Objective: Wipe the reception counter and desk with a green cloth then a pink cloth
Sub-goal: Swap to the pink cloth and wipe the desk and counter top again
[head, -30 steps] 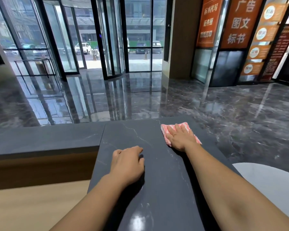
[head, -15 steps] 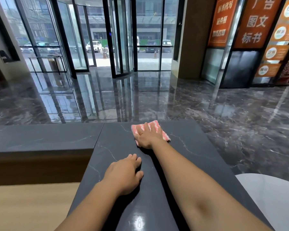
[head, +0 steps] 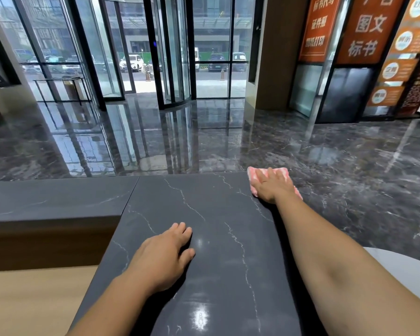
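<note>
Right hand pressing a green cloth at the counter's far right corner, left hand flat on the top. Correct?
The cloth is pink, not green, as the head view shows. The right hand does press it at the far right corner of the counter, left hand flat on the top.

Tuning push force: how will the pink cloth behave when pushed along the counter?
Likely floppy: the pink cloth lies flat under the right hand. Probably slides easily on the glossy counter. At the far corner, it may droop over the edge.

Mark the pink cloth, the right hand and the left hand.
pink cloth (head: 252, 173): head view, bare far-left corner beside the fingers.
right hand (head: 270, 187): head view, back of the hand.
left hand (head: 163, 255): head view, back of the hand.
</note>
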The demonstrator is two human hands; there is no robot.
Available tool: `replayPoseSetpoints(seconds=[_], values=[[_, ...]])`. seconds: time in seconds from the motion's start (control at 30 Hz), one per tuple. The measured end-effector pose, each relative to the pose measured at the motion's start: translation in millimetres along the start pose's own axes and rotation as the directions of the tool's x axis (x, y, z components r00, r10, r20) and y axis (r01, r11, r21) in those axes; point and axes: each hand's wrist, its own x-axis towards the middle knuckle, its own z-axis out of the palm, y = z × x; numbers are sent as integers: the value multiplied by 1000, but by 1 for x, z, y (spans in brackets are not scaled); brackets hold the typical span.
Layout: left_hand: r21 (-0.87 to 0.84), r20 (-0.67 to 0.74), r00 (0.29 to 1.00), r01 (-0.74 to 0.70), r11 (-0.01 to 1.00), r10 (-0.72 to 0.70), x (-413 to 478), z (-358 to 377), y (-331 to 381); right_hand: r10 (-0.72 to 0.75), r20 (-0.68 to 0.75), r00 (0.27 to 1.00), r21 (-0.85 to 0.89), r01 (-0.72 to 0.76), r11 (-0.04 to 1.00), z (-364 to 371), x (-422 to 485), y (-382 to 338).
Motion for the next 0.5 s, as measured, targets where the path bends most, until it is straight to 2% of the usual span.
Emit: replayPoseSetpoints(seconds=[0.1,0.2,0.37,0.5], values=[[21,-6,1000,-14,1000,14,0,2,0,52,16,999,45,-53,998,1,-14,2],[36,-6,1000,-24,999,24,0,1,1,28,24,999,17,-28,999,7,-26,-18],[52,13,1000,2,999,-2,1,1,3,-121,33,992,-28,122,992,18,-59,-72],[52,35,999,10,999,-12,2,4,2,-275,70,959,-28,278,960,27,-93,-124]])
